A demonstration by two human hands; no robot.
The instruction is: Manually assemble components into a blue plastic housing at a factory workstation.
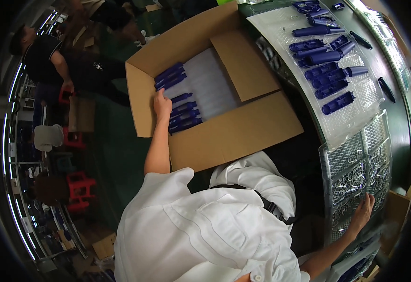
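Note:
My left hand (162, 103) reaches into an open cardboard box (233, 134), at its left wall between two groups of long blue plastic housings. Its fingers look curled; whatever they hold, if anything, is hidden. One group of blue housings (170, 76) lies just beyond the hand, and several more housings (185, 115) lie to its right and nearer me. They rest on a pale translucent sheet (210, 77). My right hand (366, 211) is far to the right, fingers stretched out, over a clear divided tray (326, 174) of small wire-like metal pieces (351, 183). No held item shows in it.
On the green table (393, 56) at right, blue half-shell housings (325, 70) lie on a white padded sheet (344, 117). Two dark slim tools (386, 89) lie beside them. The box's flaps (243, 63) stand open. At left are red stools (79, 188) and a person (46, 61).

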